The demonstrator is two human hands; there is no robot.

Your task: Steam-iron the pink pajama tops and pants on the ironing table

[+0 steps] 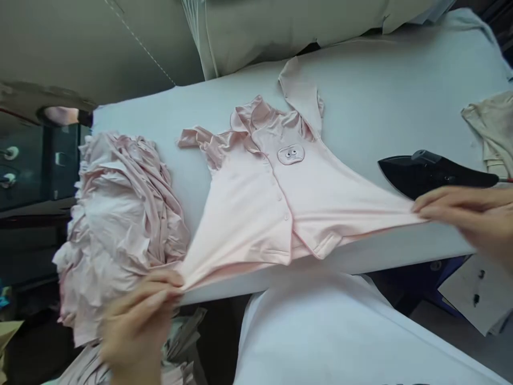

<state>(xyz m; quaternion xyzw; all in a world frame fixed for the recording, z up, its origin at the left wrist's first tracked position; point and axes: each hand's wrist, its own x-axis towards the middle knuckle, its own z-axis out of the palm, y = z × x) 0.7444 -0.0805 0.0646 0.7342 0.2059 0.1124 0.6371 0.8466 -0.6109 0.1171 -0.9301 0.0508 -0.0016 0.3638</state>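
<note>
A pale pink button-front pajama shirt [256, 198] is spread on the white-covered table, collar away from me, with a small face patch on its chest. My left hand [140, 315] pinches one bottom corner of the shirt at the table's front edge. At the other bottom corner, my right hand [465, 211] grips the hem between thumb and fingers. The hem is pulled taut and wide between both hands. One sleeve points up and the other lies bunched to the left. A black iron [433, 171] rests just beyond my right hand.
A big heap of pink garments [124, 214] covers the table's left end and hangs over its front. Folded beige cloth [495, 128] lies at the right edge of the white table [360, 91]. Papers [476, 294] sit below at the right, and more fabric [180, 342] lies under the table.
</note>
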